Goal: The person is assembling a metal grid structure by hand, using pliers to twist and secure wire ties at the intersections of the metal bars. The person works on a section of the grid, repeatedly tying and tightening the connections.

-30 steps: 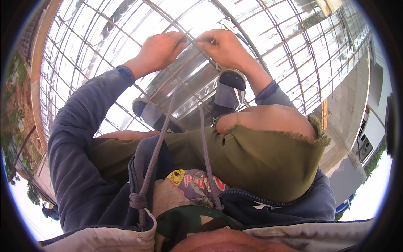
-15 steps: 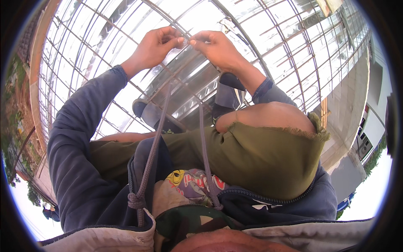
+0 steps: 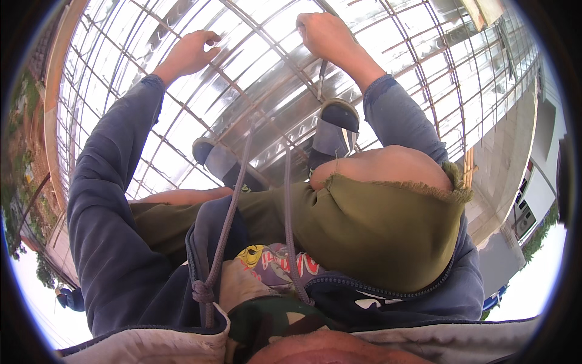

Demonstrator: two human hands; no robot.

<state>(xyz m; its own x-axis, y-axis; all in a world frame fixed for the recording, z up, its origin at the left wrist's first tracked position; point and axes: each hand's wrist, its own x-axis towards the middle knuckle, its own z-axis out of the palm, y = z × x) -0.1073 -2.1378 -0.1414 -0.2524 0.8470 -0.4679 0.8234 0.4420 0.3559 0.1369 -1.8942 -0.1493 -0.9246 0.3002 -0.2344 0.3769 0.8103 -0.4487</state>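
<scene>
My left hand (image 3: 191, 53) hovers over the steel rebar mesh (image 3: 274, 45) at the upper left, fingers loosely curled and apart, with nothing visible in them. Farther right, my right hand (image 3: 327, 37) is closed around a slim dark tool (image 3: 322, 70). Its lower end sticks out beneath the palm, pointing toward my shoe; my fingers hide the rest, so its exact kind is unclear. The crossing bars run below both hands, over shiny silver metal sheeting (image 3: 267, 94).
My shoes (image 3: 335, 118) rest on the mesh and sheeting, my knees bent. A wooden board (image 3: 53, 103) edges the mesh at the left. A concrete ledge (image 3: 500, 158) runs along the right. A piece of wood (image 3: 483, 11) lies at the upper right.
My hands were together at a bar crossing and are now apart. The left has drawn back leftward; the right has moved up and right and taken hold of the slim tool.
</scene>
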